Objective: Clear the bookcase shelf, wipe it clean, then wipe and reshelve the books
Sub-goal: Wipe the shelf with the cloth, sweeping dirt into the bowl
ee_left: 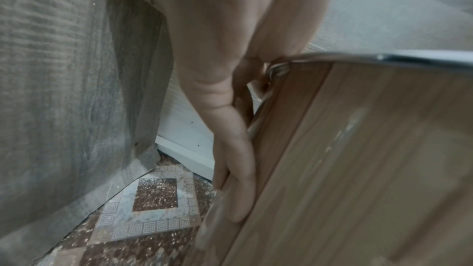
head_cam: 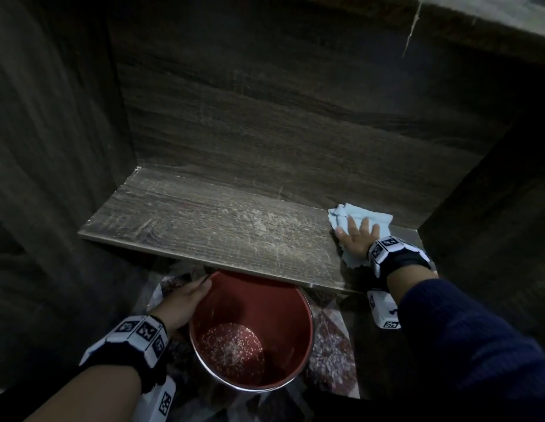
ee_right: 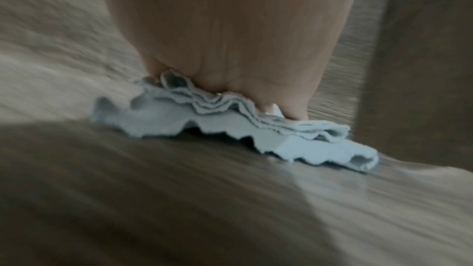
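Closest to the camera is the left hand (head_cam: 181, 303). Its grip is curled around the rim of a red bucket (head_cam: 304, 327), thumb at the top edge and fingers down the outside wall. The bucket is held just under the front edge of the shelf (head_cam: 204, 226). Pale crumbs and dust lie in the bottom of it. Under it is a patterned tile floor (ee_left: 153, 195).

The right hand (head_cam: 356, 236) lies flat on a light blue cloth (head_cam: 361, 216), fingers spread and straight, so this grip is wide and pressing down, not closed around anything. The cloth is folded in wavy layers and sits at the right end of the shelf, near the side wall.

The shelf has no books on it, so the clearing looks done. No books show in any view, so I cannot tell where they are. The wiping looks only just begun. A patch of pale dust (head_cam: 259, 219) sits in the middle of the shelf, and thin scratchy marks run across most of the wood. The small strip by the cloth looks darker and shinier, maybe already wiped. Still left, I think: wipe the rest of the shelf toward the bucket, then wipe the books and put them back.
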Available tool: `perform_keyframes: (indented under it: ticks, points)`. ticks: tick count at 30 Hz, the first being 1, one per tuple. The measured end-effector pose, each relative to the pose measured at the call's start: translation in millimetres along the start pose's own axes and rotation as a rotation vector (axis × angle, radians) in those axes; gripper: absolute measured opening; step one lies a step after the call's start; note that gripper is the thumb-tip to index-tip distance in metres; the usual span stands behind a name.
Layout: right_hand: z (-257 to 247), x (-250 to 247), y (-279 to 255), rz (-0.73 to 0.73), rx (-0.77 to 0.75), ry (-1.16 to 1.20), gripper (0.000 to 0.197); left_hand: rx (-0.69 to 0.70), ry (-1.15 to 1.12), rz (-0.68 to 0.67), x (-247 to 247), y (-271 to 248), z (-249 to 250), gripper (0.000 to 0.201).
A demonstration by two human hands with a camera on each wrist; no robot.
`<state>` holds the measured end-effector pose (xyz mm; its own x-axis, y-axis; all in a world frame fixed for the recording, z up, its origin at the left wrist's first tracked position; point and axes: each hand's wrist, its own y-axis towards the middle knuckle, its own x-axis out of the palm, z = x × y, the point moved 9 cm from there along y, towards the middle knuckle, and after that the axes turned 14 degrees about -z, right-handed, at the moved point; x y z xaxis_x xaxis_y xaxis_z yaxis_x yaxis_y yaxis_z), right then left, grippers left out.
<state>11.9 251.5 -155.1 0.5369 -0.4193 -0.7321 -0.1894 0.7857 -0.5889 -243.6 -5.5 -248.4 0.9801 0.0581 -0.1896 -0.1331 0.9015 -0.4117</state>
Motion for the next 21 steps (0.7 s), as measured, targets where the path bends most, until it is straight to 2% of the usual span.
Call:
perform_keyframes:
  ticks: [11,13,15,18,21]
  points:
    - [-86,-42,-20,-0.020,-0.132,0.161,0.055,-0.019,-0.073,0.016,-11,-7,-8,0.026]
    - [-111,-49,-24,-0.025,-0.209,0.108,0.054,-0.017,-0.033,0.017,-14,-8,-9,0.028]
    - [-132,-54,-27,-0.051,-0.294,0.181,0.058,-0.032,-0.017,0.018,-21,-7,-17,0.032]
    - [-150,-57,-31,-0.018,-0.407,0.243,0.060,-0.044,-0.033,0.020,-28,-9,-20,0.036]
    - [-162,-45,-48,0.001,-0.582,0.247,0.056,-0.009,-0.109,0.024,-31,-11,-16,0.030]
